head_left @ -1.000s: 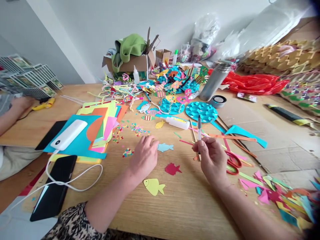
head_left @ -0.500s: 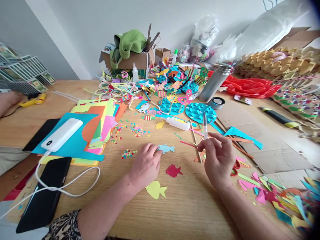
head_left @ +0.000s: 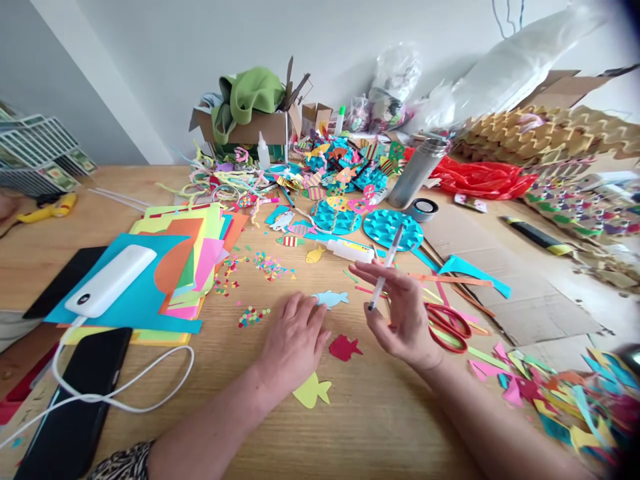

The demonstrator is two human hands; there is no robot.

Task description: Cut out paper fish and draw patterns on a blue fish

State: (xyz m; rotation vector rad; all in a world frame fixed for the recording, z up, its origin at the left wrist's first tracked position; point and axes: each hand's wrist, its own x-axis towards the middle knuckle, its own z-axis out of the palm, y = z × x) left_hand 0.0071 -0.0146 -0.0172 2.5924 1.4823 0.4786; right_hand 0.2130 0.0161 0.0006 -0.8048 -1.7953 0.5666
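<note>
My left hand point(head_left: 296, 333) lies palm down on the table with its fingers stretched out. Its fingertips touch the head end of a light blue paper fish point(head_left: 332, 299). Just right of that hand is a red paper fish point(head_left: 345, 347), and a yellow-green paper fish point(head_left: 313, 391) lies partly under the wrist. Raised over the table, my right hand point(head_left: 400, 310) holds a slim clear-barrelled pen point(head_left: 386, 272) between thumb and fingers. The pen slants, its dark tip low near the thumb. Red-handled scissors point(head_left: 453, 328) lie beside the right wrist.
Coloured paper point(head_left: 185, 320) is stacked at left under a white power bank point(head_left: 111, 280), near a black phone point(head_left: 75, 407). Paper confetti point(head_left: 270, 265), a glue bottle point(head_left: 350, 251) and a steel flask point(head_left: 419, 173) stand or lie beyond. Paper scraps point(head_left: 575, 400) heap at right.
My right hand has moved left and turned, and the pen has gone from upright to slanted in its fingers. More of the scissors shows. My left hand stays by the light blue fish.
</note>
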